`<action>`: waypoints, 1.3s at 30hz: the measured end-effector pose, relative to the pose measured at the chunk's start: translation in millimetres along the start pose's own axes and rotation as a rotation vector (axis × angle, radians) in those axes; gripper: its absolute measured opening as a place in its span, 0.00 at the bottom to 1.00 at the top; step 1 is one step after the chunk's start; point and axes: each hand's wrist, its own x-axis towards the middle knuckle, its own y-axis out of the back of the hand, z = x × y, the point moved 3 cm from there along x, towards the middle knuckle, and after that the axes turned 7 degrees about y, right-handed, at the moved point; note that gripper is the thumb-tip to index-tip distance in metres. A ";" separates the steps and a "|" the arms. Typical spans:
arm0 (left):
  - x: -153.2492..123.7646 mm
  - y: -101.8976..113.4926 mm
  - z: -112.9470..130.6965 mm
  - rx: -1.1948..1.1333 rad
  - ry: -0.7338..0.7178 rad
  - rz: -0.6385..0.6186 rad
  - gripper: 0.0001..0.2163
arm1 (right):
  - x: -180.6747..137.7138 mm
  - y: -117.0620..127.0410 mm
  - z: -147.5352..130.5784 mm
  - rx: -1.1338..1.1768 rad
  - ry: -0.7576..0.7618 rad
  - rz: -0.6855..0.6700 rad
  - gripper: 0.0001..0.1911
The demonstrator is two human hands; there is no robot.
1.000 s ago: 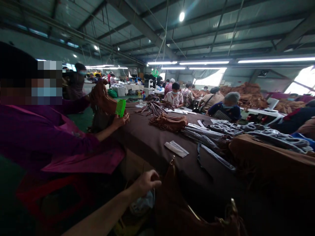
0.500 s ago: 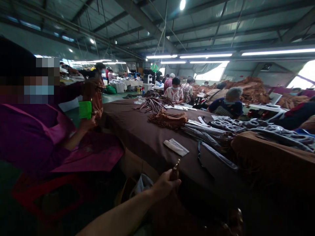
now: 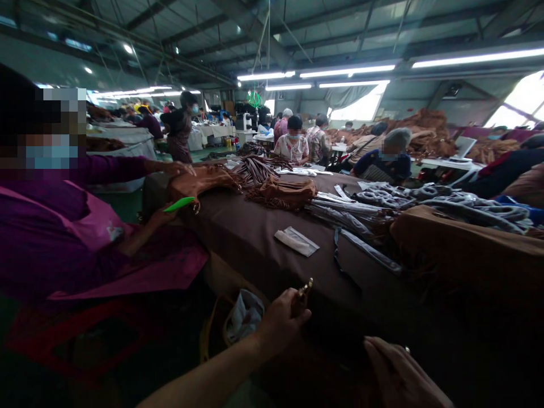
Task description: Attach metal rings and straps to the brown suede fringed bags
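At the table's near edge, my left hand (image 3: 280, 326) is closed round a brown strap end with a gold metal clasp (image 3: 306, 288), which points up past the fingers. My right hand (image 3: 402, 377) is lower right, its fingers stretched out over dark brown material in deep shadow. A small shiny spot shows beside those fingers; its kind is unclear. What lies beneath both hands is too dark to make out. On the table beyond them are a folded white packet (image 3: 296, 241) and a thin black strip (image 3: 340, 263).
A co-worker at left holds a green comb (image 3: 179, 204) beside a brown bag (image 3: 202, 180). Brown fringed pieces (image 3: 283, 192), plastic-wrapped strips (image 3: 344, 209) and grey looped straps (image 3: 382, 195) lie across the brown-covered table (image 3: 250, 226). A larger brown fringed piece (image 3: 459, 241) lies at right.
My right hand shows clearly with its fingers extended, where only dim shapes showed before. The co-worker has lowered the brown bag onto the table and turned the green comb edge-on. The view has shifted slightly.
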 end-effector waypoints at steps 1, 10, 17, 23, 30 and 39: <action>-3.4 -2.3 1.8 0.026 -0.009 0.001 0.09 | 9.4 -9.4 -12.8 0.041 -0.025 0.000 0.19; -25.1 -12.7 10.2 0.121 -0.120 -0.030 0.17 | 40.4 -51.7 -38.8 0.419 -0.429 0.023 0.19; -24.8 -13.5 30.9 -0.010 -0.335 -0.047 0.11 | 26.8 -52.9 -35.0 0.735 -0.647 -0.006 0.20; -25.5 -27.3 38.8 0.022 -0.314 -0.006 0.13 | 16.4 -57.4 -32.3 0.802 -0.747 0.080 0.23; -23.3 -31.6 37.9 -0.072 -0.240 -0.033 0.09 | 9.6 -63.8 -32.8 0.692 -0.679 0.117 0.23; -7.5 -35.9 28.0 -0.463 0.019 -0.470 0.21 | 21.1 -59.0 -24.2 0.488 -0.263 -0.065 0.17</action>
